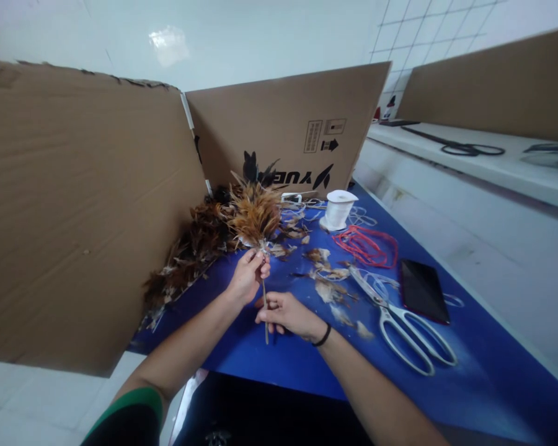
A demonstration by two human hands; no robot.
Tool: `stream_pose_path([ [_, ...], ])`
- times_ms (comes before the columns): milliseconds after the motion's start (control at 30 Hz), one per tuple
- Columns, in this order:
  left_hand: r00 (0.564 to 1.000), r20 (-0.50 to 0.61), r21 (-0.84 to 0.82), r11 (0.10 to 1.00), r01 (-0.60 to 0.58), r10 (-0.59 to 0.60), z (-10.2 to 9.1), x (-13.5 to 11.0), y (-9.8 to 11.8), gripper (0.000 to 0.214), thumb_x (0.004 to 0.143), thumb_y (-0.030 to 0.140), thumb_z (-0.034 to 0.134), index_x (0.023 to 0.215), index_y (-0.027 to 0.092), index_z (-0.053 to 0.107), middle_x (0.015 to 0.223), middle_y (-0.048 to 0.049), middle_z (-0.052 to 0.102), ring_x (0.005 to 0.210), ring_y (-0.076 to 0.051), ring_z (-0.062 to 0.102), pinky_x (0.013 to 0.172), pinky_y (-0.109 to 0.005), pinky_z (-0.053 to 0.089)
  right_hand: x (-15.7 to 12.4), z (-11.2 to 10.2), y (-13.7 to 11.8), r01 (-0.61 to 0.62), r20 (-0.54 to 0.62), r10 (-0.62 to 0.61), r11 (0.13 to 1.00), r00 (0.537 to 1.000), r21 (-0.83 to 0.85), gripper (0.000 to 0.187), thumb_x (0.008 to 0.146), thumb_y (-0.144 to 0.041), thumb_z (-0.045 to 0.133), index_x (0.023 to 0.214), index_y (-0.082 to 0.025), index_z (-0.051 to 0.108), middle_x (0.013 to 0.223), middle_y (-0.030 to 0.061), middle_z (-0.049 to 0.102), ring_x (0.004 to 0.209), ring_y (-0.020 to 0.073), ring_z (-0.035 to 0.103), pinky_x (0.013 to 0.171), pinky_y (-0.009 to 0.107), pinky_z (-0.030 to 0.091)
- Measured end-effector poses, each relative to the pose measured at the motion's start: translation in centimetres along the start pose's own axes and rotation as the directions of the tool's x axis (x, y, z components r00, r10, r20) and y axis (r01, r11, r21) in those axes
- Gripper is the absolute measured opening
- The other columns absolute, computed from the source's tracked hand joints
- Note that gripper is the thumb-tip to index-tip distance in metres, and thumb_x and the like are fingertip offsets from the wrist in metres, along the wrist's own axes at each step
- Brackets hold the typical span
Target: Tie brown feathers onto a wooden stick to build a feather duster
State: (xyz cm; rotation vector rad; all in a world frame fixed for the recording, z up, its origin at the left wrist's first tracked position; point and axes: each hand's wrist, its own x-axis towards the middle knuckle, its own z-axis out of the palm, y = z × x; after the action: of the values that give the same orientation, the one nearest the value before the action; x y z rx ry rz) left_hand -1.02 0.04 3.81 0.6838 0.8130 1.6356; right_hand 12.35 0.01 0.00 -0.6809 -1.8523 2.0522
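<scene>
A feather duster [256, 210] of brown and black feathers on a thin stick stands nearly upright over the blue tabletop [235, 337]. My left hand [248, 275] is closed around its neck, where the feathers meet the stick. Lower down, the fingers of my right hand [283, 311] are closed on the bare stick, whose end sticks out below them. To the left of the duster lies a heap of dark brown feathers [190, 254]. Loose feathers [330, 288] are scattered to the right.
White-handled scissors [400, 322] lie on the right beside a dark phone [423, 290]. Behind them are a red cord bundle [365, 246] and a white spool [339, 210]. Cardboard panels [84, 217] wall off the left and back. Black scissors [465, 147] rest on a white ledge [530, 170].
</scene>
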Motion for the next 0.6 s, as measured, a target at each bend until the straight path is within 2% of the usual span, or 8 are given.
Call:
stream_pose_path([
  [133, 1.000, -0.024, 0.017, 1.000, -0.007, 0.008, 0.2, -0.2, -0.5, 0.023, 0.074, 0.027, 0.067, 0.088, 0.013, 0.056, 0.070, 0.0001, 0.052, 0.049, -0.004, 0.043, 0.044, -0.016, 0.030, 0.1, 0.0, 0.3, 0.025, -0.005, -0.025, 1.000, 1.000, 0.001, 0.028, 0.072, -0.036, 0.066, 0.082, -0.012, 0.057, 0.068, 0.0045, 0.067, 0.045, 0.0058, 0.052, 0.037, 0.016, 0.036],
  [300, 0.999, -0.039, 0.027, 0.999, 0.017, -0.016, -0.2, -0.2, -0.6, 0.024, 0.077, 0.032, 0.064, 0.091, 0.013, 0.058, 0.074, -0.0028, 0.057, 0.051, -0.007, 0.049, 0.043, -0.018, 0.036, 0.0, -0.2, 0.4, 0.006, 0.030, -0.006, 1.000, 1.000, 0.029, 0.028, 0.072, -0.033, 0.066, 0.088, -0.012, 0.057, 0.067, 0.0030, 0.066, 0.046, 0.0064, 0.053, 0.038, 0.016, 0.037],
  [600, 0.985, -0.025, -0.050, 0.984, 0.172, -0.173, -1.2, 0.0, -0.3, 0.031, 0.088, 0.033, 0.048, 0.101, 0.009, 0.063, 0.097, -0.0136, 0.064, 0.064, -0.012, 0.060, 0.045, -0.019, 0.042, -0.2, -0.3, 0.4, -0.034, 0.092, 0.030, 0.998, 0.995, 0.050, 0.026, 0.073, -0.031, 0.066, 0.088, -0.012, 0.058, 0.068, 0.0033, 0.067, 0.047, 0.0066, 0.054, 0.040, 0.016, 0.039],
])
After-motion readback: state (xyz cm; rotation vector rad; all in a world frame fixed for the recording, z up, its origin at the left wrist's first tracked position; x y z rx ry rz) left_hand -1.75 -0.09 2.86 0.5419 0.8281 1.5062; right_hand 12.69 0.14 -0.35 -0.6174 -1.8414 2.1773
